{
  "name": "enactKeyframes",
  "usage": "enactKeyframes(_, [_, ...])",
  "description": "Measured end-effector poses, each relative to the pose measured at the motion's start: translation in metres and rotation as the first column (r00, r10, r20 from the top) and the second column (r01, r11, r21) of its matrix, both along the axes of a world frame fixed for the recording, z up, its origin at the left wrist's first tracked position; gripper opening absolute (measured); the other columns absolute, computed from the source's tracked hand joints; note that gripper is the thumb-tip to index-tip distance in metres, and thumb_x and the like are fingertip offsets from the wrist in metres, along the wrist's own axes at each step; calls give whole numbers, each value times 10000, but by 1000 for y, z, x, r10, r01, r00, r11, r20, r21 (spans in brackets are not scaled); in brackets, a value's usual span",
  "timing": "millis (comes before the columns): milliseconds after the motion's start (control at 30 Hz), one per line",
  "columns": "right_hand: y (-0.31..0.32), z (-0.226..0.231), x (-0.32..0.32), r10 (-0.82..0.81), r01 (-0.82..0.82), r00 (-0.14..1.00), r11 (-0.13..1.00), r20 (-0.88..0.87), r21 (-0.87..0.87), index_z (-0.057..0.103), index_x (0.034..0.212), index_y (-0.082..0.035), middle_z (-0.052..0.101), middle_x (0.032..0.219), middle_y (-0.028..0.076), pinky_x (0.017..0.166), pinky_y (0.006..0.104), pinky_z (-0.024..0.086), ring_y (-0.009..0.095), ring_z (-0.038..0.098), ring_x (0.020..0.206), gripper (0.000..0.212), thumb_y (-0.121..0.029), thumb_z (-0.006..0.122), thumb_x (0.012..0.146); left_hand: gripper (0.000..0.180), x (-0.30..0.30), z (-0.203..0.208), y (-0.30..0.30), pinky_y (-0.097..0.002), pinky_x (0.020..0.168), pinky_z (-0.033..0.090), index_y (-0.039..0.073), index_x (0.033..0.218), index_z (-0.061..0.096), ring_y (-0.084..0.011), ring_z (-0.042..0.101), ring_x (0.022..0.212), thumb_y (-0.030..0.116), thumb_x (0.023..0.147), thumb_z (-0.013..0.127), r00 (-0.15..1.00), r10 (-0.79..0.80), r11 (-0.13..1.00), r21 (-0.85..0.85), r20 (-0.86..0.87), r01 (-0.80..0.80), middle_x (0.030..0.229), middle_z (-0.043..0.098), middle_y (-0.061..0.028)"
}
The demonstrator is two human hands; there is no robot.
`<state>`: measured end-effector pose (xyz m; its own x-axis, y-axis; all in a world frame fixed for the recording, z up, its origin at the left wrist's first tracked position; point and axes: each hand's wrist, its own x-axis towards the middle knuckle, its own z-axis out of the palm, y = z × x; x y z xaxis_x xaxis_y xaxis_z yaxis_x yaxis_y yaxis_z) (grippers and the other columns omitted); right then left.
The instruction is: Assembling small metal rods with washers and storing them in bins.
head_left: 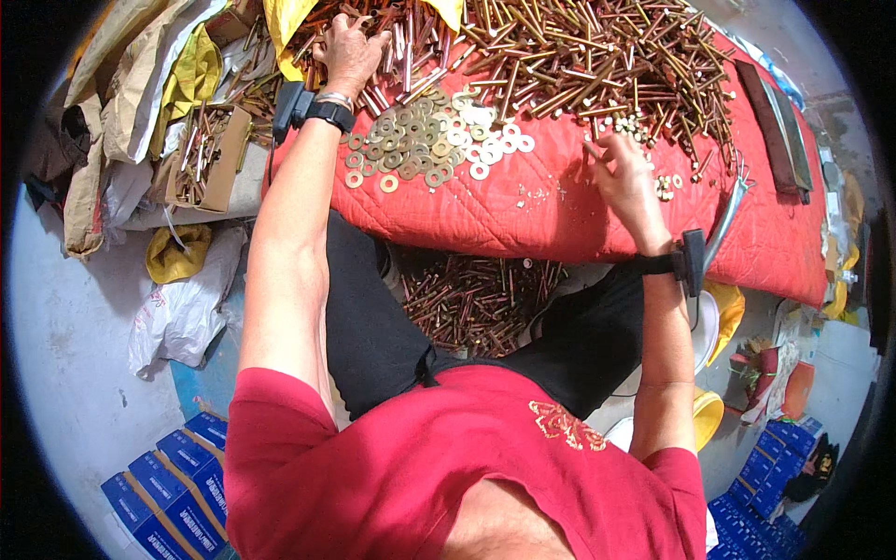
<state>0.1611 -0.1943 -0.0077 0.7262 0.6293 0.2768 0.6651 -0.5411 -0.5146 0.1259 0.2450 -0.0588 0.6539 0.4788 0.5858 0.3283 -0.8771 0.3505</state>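
My left hand [353, 58] reaches into a heap of coppery metal sleeves [403, 47] at the edge of a yellow bag [291, 37]. Its thumb stands apart from the fingers, and no piece shows in its grasp. Further right, my right hand [627, 185] hovers over the red quilted cover [448, 215], beside a small group of pale nuts [635, 127]. Its fingers are curled together at the tips; whatever they pinch is too small and blurred to name. Between the hands lie many flat washers [411, 140], brassy and silvery. Behind the right hand spreads a large pile of long bolts [597, 61].
A dark flat bar [775, 131] lies at the cover's right. Open cartons [219, 173] with metal pieces stand on the left. Below, between my legs, is a container of bolts [476, 299]. Blue boxes [168, 495] are stacked at lower left, more blue boxes [770, 476] at lower right.
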Motion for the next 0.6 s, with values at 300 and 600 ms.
enactKeyframes(300, [11,-2,-16,-19,47,994,964,110,-262,575,970,-39,582,894,198,666,458,517,393,619,794,124,-75,546,856,359,15,21,19,-505,849,451,10,991,623,-338,587,966,353,896,581,961,-254,961,139,112,238,1137,538,-181])
enactKeyframes(600, [53,-11,-21,154,-124,983,956,96,-267,604,981,-45,595,835,189,659,469,516,375,623,731,164,-91,533,840,230,30,54,-3,-309,601,481,1,876,618,-177,614,702,227,916,616,831,38,773,-544,555,328,768,638,-55])
